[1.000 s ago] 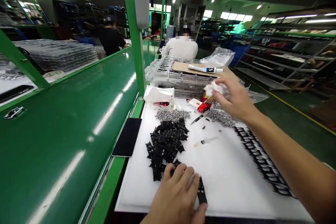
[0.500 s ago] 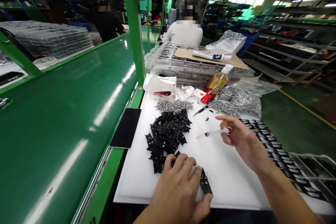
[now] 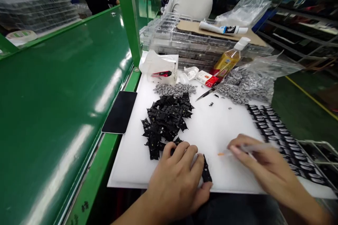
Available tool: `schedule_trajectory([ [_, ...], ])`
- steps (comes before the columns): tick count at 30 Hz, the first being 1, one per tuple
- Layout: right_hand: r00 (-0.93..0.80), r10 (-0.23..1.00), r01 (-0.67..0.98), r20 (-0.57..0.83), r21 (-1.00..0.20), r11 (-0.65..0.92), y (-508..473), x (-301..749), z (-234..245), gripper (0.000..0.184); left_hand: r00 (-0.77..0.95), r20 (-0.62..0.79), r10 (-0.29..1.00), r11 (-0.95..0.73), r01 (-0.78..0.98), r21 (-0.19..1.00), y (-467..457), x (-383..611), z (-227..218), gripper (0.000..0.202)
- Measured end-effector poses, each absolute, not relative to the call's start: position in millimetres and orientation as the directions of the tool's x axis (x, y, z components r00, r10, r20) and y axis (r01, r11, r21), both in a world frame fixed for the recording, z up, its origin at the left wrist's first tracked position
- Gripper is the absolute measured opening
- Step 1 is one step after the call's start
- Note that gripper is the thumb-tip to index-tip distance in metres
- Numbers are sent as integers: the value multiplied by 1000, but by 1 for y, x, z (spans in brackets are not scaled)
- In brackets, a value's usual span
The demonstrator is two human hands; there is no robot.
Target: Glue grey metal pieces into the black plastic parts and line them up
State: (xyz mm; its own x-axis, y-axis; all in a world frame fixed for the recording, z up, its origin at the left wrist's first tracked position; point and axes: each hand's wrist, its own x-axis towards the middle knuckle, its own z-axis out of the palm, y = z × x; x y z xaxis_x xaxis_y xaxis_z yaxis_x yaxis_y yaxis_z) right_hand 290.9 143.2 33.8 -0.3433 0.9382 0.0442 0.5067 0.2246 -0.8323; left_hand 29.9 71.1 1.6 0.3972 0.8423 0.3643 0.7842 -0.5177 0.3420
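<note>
My left hand is curled low over the white board, its thumb against the near end of a black plastic part. Its palm hides what else lies beneath. Between the fingers of my right hand is a slim clear syringe, slightly blurred, its orange tip pointing left towards that part. A heap of similar black plastic parts lies just beyond my left hand. Behind the heap are small grey pieces. Tweezers rest to their right.
A phone-like black slab lies at the left edge beside the green conveyor. Rows of assembled parts line the right side. Behind stand a bottle, a bag of grey pieces, stacked clear trays and a seated person.
My right hand has taken the syringe from a loose hold into a closer grip, moving down towards the black part. My left hand keeps its place on the part. The view has tilted down.
</note>
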Motion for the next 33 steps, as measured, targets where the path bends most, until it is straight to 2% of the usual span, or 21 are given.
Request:
schedule_trajectory([
  [3, -92, 977, 127, 192, -971, 202, 131, 280, 30, 10, 406, 358, 841, -523, 779, 345, 72, 30, 2, 41],
  [5, -84, 988, -169, 126, -979, 110, 126, 267, 32, 8, 398, 357, 845, -517, 778, 356, 72, 30, 2, 41],
  [7, -193, 981, -394, 0, -916, -77, 123, 255, 34, 14, 395, 362, 844, -517, 779, 356, 72, 31, 2, 41],
  [10, -266, 956, -613, -125, -743, -267, 122, 241, 34, 44, 405, 376, 833, -530, 780, 332, 73, 31, 1, 40],
  [13, -291, 934, -644, -208, -679, -352, 123, 234, 26, 73, 406, 397, 823, -540, 776, 325, 74, 32, 0, 40],
  [15, -303, 930, -633, -206, -686, -358, 122, 229, 20, 79, 407, 399, 822, -542, 773, 328, 75, 33, 0, 41],
  [20, -336, 937, -646, -100, -699, -306, 122, 223, 12, 69, 400, 390, 830, -533, 777, 337, 75, 35, -1, 40],
  [33, -334, 936, -640, -110, -703, -310, 115, 227, 9, 68, 396, 374, 839, -520, 786, 335, 75, 36, 0, 37],
])
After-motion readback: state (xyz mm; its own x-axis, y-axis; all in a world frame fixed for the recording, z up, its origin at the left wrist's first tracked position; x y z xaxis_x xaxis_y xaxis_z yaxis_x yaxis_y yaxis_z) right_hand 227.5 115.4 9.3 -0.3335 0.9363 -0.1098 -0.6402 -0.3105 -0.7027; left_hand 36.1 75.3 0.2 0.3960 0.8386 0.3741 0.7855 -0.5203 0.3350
